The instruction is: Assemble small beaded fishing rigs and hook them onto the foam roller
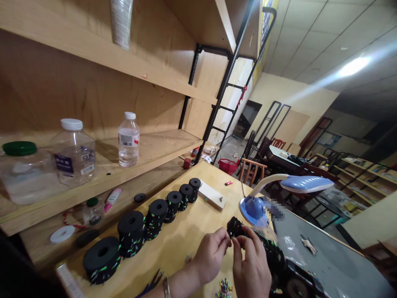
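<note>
Black roll: dark and lumpy, dotted with small coloured bits, its far end [235,227] at both hands' fingertips; it slants down to the right above the table [173,236]
Left hand [211,254]: thumb and index finger pressed together beside the roll's far end; what lies in the pinch is too small to tell
Right hand [252,265]: fingers bent over the roll, thumb tip just beside the left fingertips; whether its own pinch is closed, I cannot tell
Beads: a multicoloured pile [223,288] on the table, below and between the hands
Blue-handled tool [151,284]: near the left wrist, partly cut off by the frame
Lamp [254,210]: blue, beyond the hands
White board [212,194]: flat on the table, left of the lamp
Black spools: a row of six [130,231], left of the hands
Shelf [161,142]: plastic bottles [128,142] along it
</note>
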A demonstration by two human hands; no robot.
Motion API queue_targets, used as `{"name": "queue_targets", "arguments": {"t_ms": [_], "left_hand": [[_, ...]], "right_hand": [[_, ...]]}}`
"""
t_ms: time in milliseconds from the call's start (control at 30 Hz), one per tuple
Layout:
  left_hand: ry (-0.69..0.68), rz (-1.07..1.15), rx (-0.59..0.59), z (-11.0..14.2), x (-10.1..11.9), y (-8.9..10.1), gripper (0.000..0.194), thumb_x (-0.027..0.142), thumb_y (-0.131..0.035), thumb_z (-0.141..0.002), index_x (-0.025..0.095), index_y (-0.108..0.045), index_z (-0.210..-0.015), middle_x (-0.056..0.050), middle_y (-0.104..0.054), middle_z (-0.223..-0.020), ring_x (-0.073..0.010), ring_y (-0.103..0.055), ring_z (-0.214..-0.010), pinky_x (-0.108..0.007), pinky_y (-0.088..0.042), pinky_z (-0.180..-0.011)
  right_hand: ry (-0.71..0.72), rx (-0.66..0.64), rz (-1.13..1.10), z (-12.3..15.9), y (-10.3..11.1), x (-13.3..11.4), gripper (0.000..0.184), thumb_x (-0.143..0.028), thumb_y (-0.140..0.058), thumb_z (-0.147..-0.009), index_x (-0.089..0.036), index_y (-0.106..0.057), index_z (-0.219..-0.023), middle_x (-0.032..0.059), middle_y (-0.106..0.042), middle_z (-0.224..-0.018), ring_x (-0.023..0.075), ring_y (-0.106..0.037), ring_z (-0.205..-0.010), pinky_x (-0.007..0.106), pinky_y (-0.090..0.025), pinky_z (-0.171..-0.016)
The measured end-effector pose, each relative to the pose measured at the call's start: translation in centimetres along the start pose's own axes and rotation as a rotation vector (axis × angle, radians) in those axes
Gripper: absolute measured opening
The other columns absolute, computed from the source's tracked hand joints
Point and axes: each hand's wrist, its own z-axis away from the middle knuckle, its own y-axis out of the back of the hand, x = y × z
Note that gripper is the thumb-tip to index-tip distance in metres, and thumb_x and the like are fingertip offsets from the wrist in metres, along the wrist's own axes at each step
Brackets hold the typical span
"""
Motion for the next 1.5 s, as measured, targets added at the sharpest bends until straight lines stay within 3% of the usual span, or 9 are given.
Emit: {"name": "queue_targets", "arguments": {"t_ms": [300, 1500], "left_hand": [[-0.028, 0.020, 0.001, -0.16, 0.32, 0.20, 0.026, 0.032, -0.043, -0.092, 0.020, -0.043, -0.069, 0.007, -0.033, -0.056, -0.0105, -0.029, -0.053, -0.023, -0.024, -0.049], [-0.016, 0.080, -0.015, -0.13, 0.37, 0.10, 0.032, 0.038, -0.044, -0.091, 0.020, -0.040, -0.065, 0.005, -0.035, -0.059, -0.0108, -0.028, -0.057, -0.023, -0.024, -0.050]], "right_hand": [[0.043, 0.018, -0.005, 0.10, -0.20, 0.21, 0.032, -0.042, -0.040, -0.096, -0.020, -0.060, -0.083, 0.0122, -0.065, -0.108, 0.0235, -0.062, -0.095, 0.034, -0.046, -0.081], [-0.007, 0.016, 0.082, -0.25, -0.76, -0.48, 0.038, -0.044, -0.037, -0.097, -0.020, -0.062, -0.082, 0.0111, -0.067, -0.103, 0.0248, -0.059, -0.090, 0.036, -0.044, -0.079]]}}
